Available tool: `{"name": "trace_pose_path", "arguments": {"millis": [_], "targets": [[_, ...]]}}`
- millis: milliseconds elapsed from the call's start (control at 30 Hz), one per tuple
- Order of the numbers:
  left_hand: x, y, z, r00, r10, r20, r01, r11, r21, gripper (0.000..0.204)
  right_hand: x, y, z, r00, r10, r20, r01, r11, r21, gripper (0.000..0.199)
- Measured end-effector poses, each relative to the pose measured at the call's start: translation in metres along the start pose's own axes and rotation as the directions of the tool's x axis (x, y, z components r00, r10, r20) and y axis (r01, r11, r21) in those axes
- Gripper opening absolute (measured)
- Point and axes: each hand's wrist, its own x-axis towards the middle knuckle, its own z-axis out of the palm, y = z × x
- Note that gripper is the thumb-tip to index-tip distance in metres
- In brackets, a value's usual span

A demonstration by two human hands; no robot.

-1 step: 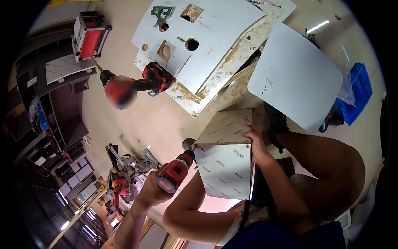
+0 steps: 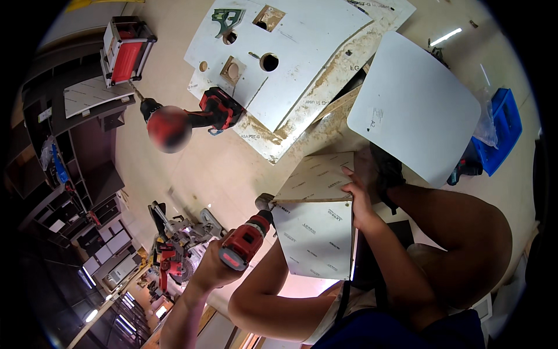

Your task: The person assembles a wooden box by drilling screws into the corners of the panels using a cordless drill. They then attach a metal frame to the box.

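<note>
My left hand is closed round the grip of a red cordless drill. The drill's chuck points up at the left corner of a joined pair of panels; I cannot make out whether the bit has entered the wood. One white printed panel stands toward me, and a second panel meets it along its upper edge. My right hand grips the right side of this joint, fingers over the upper panel. The panels rest between my bent legs.
A second red drill with a long bit lies at the corner of a white board with cut holes and a green tool. A rounded white panel, a blue tray, and a mitre saw stand around me.
</note>
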Motion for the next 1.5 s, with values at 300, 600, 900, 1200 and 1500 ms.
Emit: {"name": "trace_pose_path", "arguments": {"millis": [300, 600, 900, 1200, 1500], "targets": [[-0.001, -0.006, 0.004, 1.000, 0.020, -0.018, -0.019, 0.999, 0.046, 0.038, 0.002, 0.001, 0.000, 1.000, -0.002, -0.021, 0.001, 0.999, -0.053, 0.058], [-0.007, 0.003, 0.018, 0.999, 0.034, -0.039, -0.030, 0.993, 0.110, 0.037, 0.008, 0.010, -0.012, 0.998, -0.056, -0.003, 0.055, 0.989, -0.136, 0.060], [-0.005, -0.005, 0.015, 0.995, 0.090, -0.035, -0.089, 0.995, 0.047, 0.035, 0.010, -0.008, -0.001, 0.991, 0.104, -0.087, -0.114, 0.987, -0.117, 0.082], [-0.002, -0.002, 0.017, 0.996, 0.040, -0.081, -0.039, 0.999, 0.019, 0.034, 0.013, -0.006, -0.008, 0.994, 0.087, -0.074, -0.095, 0.987, -0.126, 0.082], [-0.001, 0.002, 0.009, 0.995, 0.058, -0.076, -0.056, 0.998, 0.023, 0.028, 0.014, -0.002, -0.011, 0.993, 0.047, -0.104, -0.062, 0.989, -0.137, 0.076]]}}
